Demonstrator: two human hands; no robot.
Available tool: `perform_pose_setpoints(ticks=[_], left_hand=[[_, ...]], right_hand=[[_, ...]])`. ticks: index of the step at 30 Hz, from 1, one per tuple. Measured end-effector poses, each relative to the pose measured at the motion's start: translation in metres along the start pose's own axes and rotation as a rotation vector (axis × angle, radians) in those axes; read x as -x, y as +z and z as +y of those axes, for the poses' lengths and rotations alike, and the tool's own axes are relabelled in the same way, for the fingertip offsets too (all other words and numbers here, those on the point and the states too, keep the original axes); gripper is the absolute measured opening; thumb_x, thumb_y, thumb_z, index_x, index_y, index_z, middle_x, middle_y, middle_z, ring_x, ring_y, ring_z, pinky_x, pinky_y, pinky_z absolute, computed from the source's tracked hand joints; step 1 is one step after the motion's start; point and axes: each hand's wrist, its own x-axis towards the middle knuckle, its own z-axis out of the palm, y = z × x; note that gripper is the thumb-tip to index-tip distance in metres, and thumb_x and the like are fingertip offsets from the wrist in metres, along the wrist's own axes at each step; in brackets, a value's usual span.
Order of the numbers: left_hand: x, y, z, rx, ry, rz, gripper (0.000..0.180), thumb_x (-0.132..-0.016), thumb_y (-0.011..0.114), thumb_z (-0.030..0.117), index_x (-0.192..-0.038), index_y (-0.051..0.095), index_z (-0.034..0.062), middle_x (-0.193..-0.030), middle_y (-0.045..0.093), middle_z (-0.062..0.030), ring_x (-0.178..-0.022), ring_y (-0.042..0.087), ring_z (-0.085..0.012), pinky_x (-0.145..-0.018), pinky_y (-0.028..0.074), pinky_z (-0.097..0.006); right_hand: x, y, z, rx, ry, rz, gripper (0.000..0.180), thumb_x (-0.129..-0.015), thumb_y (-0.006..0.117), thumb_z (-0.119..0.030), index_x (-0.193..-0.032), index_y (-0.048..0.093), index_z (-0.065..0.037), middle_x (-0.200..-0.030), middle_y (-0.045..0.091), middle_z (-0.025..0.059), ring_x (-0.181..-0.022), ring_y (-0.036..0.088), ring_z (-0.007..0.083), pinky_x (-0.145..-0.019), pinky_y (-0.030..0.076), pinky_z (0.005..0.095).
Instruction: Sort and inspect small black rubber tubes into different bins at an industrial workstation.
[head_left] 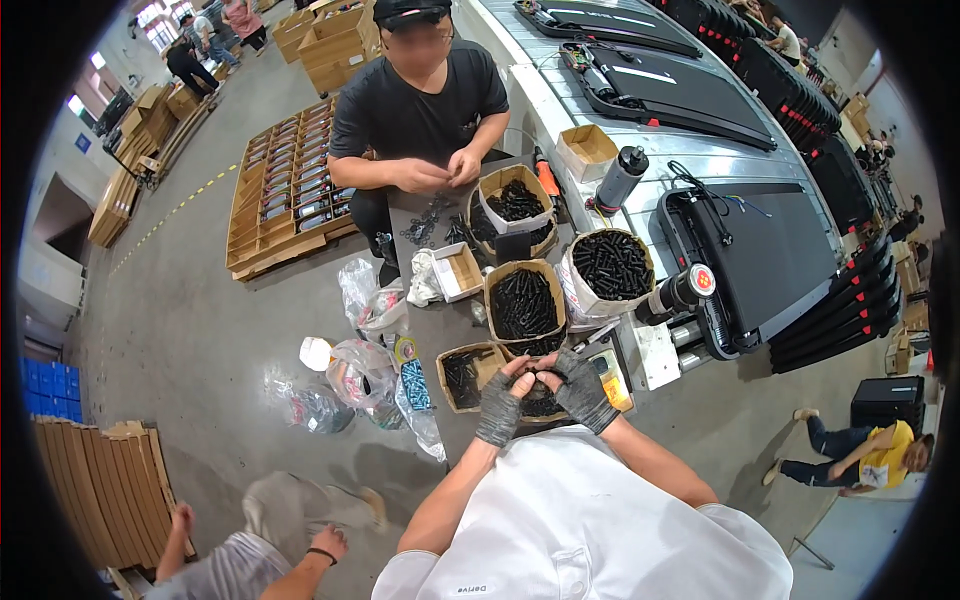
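My left hand and my right hand, both in dark grey work gloves, meet fingertip to fingertip over a small box of black parts on a narrow grey table. The fingers pinch small black pieces between them; what exactly each hand holds is too small to tell. Just beyond my hands stands a cardboard box of black screws. Left of my hands lies a smaller box with dark parts. A yellow-faced scale sits right beside my right hand.
Across the table a person in a black shirt handles small parts near another box of black pieces. A white sack of black tubes, plastic bags, treadmill decks on a conveyor, a crouching person's hands.
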Motion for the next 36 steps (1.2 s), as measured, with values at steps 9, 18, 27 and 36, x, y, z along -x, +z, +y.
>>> perform_pose_setpoints(ticks=[9, 18, 27, 36], left_hand=[[-0.018, -0.013, 0.004, 0.214, -0.046, -0.004, 0.038, -0.086, 0.066, 0.012, -0.122, 0.057, 0.0007, -0.106, 0.064, -0.0092, -0.094, 0.061, -0.0160, -0.083, 0.051, -0.029], [-0.004, -0.092, -0.024, 0.136, -0.101, 0.264, 0.033, -0.090, 0.063, 0.014, -0.118, 0.058, -0.0015, -0.100, 0.066, -0.0091, -0.086, 0.064, -0.0185, -0.078, 0.054, -0.031], [0.004, -0.104, -0.034, 0.268, -0.132, 0.312, 0.025, -0.090, 0.063, 0.012, -0.111, 0.060, -0.0025, -0.090, 0.067, -0.0107, -0.077, 0.064, -0.0190, -0.073, 0.054, -0.030], [-0.012, -0.144, -0.037, -0.975, 0.270, 0.350, 0.023, -0.084, 0.062, 0.006, -0.107, 0.063, 0.0034, -0.093, 0.068, -0.0107, -0.088, 0.066, -0.0233, -0.079, 0.053, -0.033]], right_hand=[[-0.050, 0.000, 0.002, 0.048, 0.025, -0.129, 0.014, -0.082, 0.064, -0.009, -0.094, 0.064, -0.002, -0.087, 0.064, 0.0108, -0.083, 0.064, 0.0246, -0.074, 0.050, 0.0331], [-0.161, 0.046, 0.068, 0.153, 0.102, 0.001, 0.012, -0.077, 0.069, -0.008, -0.087, 0.064, -0.004, -0.083, 0.066, 0.0125, -0.082, 0.065, 0.0274, -0.074, 0.050, 0.0347], [-0.184, 0.063, 0.084, 0.192, 0.185, 0.092, 0.015, -0.076, 0.070, -0.006, -0.089, 0.064, -0.002, -0.084, 0.067, 0.0134, -0.078, 0.066, 0.0256, -0.073, 0.051, 0.0344], [-0.080, -0.004, -0.008, 0.143, -0.081, -0.024, 0.014, -0.082, 0.065, -0.006, -0.096, 0.062, -0.003, -0.087, 0.063, 0.0114, -0.082, 0.064, 0.0268, -0.072, 0.049, 0.0342]])
